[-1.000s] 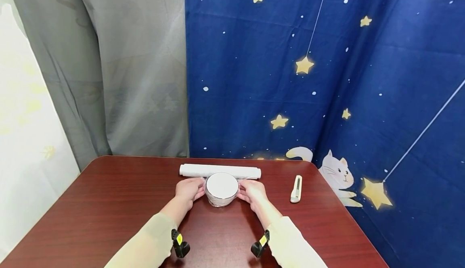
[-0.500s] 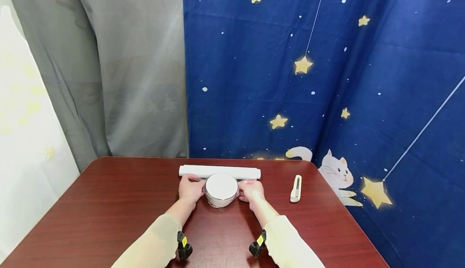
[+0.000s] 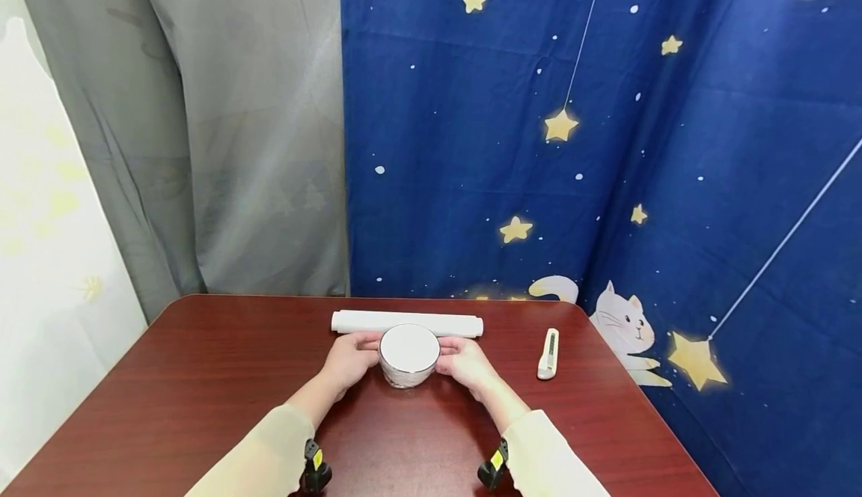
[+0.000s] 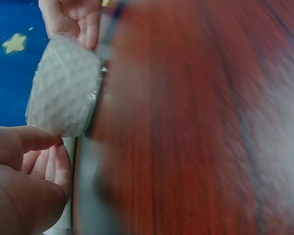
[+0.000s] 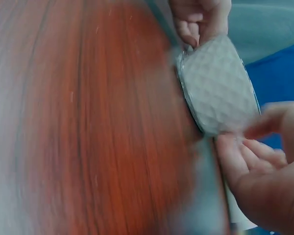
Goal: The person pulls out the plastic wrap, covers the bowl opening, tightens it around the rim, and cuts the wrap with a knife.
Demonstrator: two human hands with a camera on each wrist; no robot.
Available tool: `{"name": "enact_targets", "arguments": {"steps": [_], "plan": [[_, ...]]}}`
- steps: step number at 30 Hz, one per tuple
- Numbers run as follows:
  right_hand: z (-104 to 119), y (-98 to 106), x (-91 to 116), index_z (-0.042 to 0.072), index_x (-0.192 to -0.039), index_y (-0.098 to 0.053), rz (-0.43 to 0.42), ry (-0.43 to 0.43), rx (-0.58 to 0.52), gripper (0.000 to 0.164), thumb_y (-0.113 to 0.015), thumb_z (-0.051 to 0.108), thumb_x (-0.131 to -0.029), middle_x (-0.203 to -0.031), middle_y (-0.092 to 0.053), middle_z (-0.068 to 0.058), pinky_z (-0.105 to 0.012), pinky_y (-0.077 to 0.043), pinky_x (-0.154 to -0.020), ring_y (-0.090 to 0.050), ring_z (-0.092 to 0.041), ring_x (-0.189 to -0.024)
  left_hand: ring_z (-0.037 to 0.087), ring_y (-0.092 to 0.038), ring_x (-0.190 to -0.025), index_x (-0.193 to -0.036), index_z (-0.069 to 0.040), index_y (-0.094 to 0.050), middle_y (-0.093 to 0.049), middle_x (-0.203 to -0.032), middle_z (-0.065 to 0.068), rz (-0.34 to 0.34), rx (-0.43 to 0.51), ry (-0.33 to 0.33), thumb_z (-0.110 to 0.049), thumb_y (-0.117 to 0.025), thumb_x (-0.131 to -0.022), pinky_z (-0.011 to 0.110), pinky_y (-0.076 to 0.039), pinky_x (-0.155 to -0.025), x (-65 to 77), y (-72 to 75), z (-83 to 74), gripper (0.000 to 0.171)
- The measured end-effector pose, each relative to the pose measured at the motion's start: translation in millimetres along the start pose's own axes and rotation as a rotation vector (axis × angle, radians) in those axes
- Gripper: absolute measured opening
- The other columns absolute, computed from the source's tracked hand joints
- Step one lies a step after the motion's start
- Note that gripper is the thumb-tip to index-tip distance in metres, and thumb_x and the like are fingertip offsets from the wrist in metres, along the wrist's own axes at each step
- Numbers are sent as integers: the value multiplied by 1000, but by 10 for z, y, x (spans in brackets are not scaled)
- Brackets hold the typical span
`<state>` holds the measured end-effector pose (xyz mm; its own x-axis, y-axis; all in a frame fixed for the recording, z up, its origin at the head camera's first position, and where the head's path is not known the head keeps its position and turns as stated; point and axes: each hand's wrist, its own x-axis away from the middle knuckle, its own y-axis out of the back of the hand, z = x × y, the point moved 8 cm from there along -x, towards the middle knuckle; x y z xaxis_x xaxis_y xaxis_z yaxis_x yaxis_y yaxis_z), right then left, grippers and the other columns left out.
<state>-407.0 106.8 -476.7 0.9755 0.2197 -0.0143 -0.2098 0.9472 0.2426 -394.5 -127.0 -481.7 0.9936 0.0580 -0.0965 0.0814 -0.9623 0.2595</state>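
Observation:
A white bowl [image 3: 408,349] with a dark rim stands mid-table in the head view, clear plastic wrap around it. Its quilted diamond side shows under the shiny film in the left wrist view. My left hand [image 3: 352,360] holds it from the left, thumb and fingertips right at its side. From the right, my right hand [image 3: 466,362] holds it the same way; its thumb is blurred in the right wrist view. Just behind the bowl lies a white roll [image 3: 407,322], partly hidden by bowl and fingers.
A cream utility knife [image 3: 548,354] lies to the right on the dark red table [image 3: 202,377]. Behind the table hang a grey curtain [image 3: 263,145] and a blue star-patterned curtain [image 3: 458,145]. Black cameras are strapped at both wrists.
Both hands have shifted their fingers around the bowl's sides. The left hand reached up near the roll half a second ago and is now back lower beside the bowl.

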Motion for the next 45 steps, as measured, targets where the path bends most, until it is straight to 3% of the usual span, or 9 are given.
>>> {"name": "enact_targets", "arguments": {"steps": [4,9,13,16,22,27,32,36,45], "plan": [[95,-24,16,-8,-128,-75,-4,130,309,45,-73,-6,-83,-118,-82,-20,-21,-57,-83,-78,-19,-105,27,-81,-98,-118,5,-81,-84,-103,17,-64,-227,-159,8,-75,-84,37,-64,-86,31,26,-101,34],[117,-21,37,0,-115,-83,-130,187,466,26,-74,0,-90,-98,-86,-10,-23,-60,-73,-80,-16,-82,20,-75,-84,-115,0,-85,-85,-95,10,-162,-413,-251,6,-72,-84,40,-62,-78,91,16,-179,34],[109,-8,63,3,-106,-85,-185,197,511,21,-72,0,-90,-83,-83,-5,-24,-58,-66,-72,-7,-65,17,-71,-84,-120,4,-80,-83,-97,12,-92,-388,-304,8,-70,-78,36,-59,-76,94,-68,-137,43],[-34,21,-55,13,-96,-86,-212,228,595,17,-73,5,-88,-73,-78,7,-28,-56,-67,-66,-4,-65,28,-72,-106,-129,6,-70,-78,-114,19,-3,-359,-312,8,-78,-70,44,-60,-95,92,-172,-70,60],[-413,-104,-309,11,-114,-77,-119,324,742,39,-88,21,-78,-100,-79,1,-36,-59,-80,-70,-14,-87,46,-56,-130,-140,11,-48,-57,-135,30,32,-375,-228,-3,-101,-60,62,-48,-115,202,-322,-75,97],[-339,-293,-183,-2,-134,-63,-65,313,765,87,-106,33,-68,-121,-73,-19,-49,-60,-99,-74,-35,-112,47,-60,-129,-138,11,-48,-58,-133,30,24,-393,-191,-7,-106,-59,60,-49,-114,225,-315,-137,100],[-416,-257,-230,-2,-129,-62,-129,232,832,88,-106,40,-65,-118,-76,-17,-47,-62,-95,-76,-35,-111,31,-73,-106,-129,6,-60,-74,-112,15,38,-414,-233,0,-102,-64,46,-60,-97,227,-233,-184,78],[-515,-203,-324,-1,-124,-67,-128,236,825,75,-103,32,-67,-114,-78,-15,-50,-62,-95,-76,-35,-107,15,-71,-84,-127,6,-66,-78,-96,6,38,-369,-272,9,-84,-74,32,-59,-77,143,-174,-81,56],[-167,-100,-115,7,-103,-74,18,296,616,17,-60,4,-94,-88,-77,-7,-34,-61,-71,-72,-16,-76,14,-75,-102,-134,-2,-77,-84,-114,7,-84,-434,-316,-1,-64,-94,44,-64,-91,-272,-165,520,42]]}}
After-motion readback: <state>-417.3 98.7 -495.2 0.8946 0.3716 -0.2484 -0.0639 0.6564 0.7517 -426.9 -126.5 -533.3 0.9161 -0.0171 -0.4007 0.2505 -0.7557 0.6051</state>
